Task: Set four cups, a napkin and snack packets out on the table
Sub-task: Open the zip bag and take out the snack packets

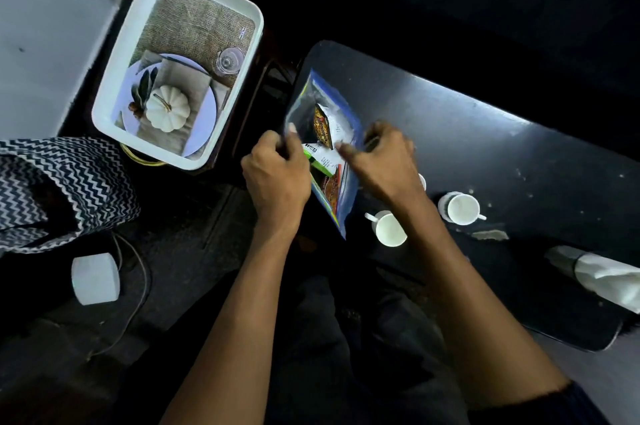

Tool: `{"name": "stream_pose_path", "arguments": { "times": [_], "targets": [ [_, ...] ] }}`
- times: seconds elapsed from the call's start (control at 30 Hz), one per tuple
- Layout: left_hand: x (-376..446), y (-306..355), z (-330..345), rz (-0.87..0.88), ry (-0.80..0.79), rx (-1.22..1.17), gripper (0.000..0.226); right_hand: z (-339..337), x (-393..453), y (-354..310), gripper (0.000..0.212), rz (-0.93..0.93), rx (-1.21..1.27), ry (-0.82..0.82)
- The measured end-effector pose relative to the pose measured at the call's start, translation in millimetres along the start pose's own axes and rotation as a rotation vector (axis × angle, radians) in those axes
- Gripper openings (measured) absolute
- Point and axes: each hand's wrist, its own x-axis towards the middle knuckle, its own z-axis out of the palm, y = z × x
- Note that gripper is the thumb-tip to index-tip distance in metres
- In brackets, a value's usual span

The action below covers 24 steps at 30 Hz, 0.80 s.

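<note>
A clear zip bag (323, 106) with a blue edge lies on the left end of the dark table (485, 133). Snack packets (323, 128) show inside it. My left hand (275, 175) grips the bag's left edge near its mouth. My right hand (384, 161) pinches the bag's right side, its fingertips blurred. Two white cups (391, 229) (462, 208) stand on the table near my right forearm. A third cup (421, 181) peeks out from behind my right wrist. A white napkin (609, 277) lies at the table's right edge.
A white tray (114, 92) with gold handles and a printed place-setting picture sits to the left on a dark stand. A zigzag-patterned bag (62, 189) is at the far left. Below it on the floor are a white cylinder (95, 279) and a cable.
</note>
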Motion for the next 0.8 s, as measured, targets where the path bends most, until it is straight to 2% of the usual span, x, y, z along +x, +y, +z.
{"name": "stream_pose_path", "arguments": {
  "times": [0.07, 0.13, 0.17, 0.3, 0.4, 0.47, 0.57, 0.6, 0.67, 0.73, 0.8],
  "targets": [
    [-6.0, 2.4, -1.3, -0.074, -0.193, 0.04, 0.025, -0.3, -2.9, 2.6, 0.037, 0.018, -0.004, -0.109],
    [-13.8, 2.1, -4.4, -0.089, -0.34, 0.099, 0.03, -4.1, -3.7, 8.0, 0.033, -0.004, -0.02, -0.093],
    [-15.4, 0.0, -7.6, -0.096, -0.347, 0.107, 0.032, -9.6, -4.4, 10.4, 0.031, -0.02, -0.035, -0.068],
    [-6.8, -25.9, -19.9, -0.183, -0.173, -0.044, 0.03, -39.2, 3.2, 31.7, 0.028, -0.053, -0.13, 0.147],
    [-2.3, -31.8, -26.0, -0.215, -0.209, -0.151, 0.025, -48.1, 7.3, 37.1, 0.038, -0.021, -0.159, 0.201],
    [-7.3, -23.0, -25.7, -0.168, -0.319, -0.201, 0.024, -44.9, 1.1, 28.8, 0.045, -0.136, -0.227, 0.276],
    [-19.0, -14.6, -15.5, -0.099, -0.435, -0.245, 0.019, -29.7, -23.5, -1.0, 0.024, -0.502, -0.196, 0.434],
    [-22.5, -14.3, -10.9, -0.095, -0.447, -0.26, 0.021, -23.5, -30.0, -9.7, 0.015, -0.589, -0.162, 0.399],
    [-28.8, -14.0, -3.2, -0.103, -0.458, -0.296, 0.024, -11.2, -27.6, -17.6, 0.013, -0.548, -0.212, 0.174],
    [-33.2, -15.1, 1.9, -0.112, -0.482, -0.351, 0.028, 0.3, -11.6, -16.1, 0.025, -0.293, -0.318, -0.15],
    [-35.3, -16.5, 2.1, -0.165, -0.533, -0.447, 0.027, 11.6, 11.3, -10.6, 0.049, -0.074, -0.323, -0.319]
  ]
}}
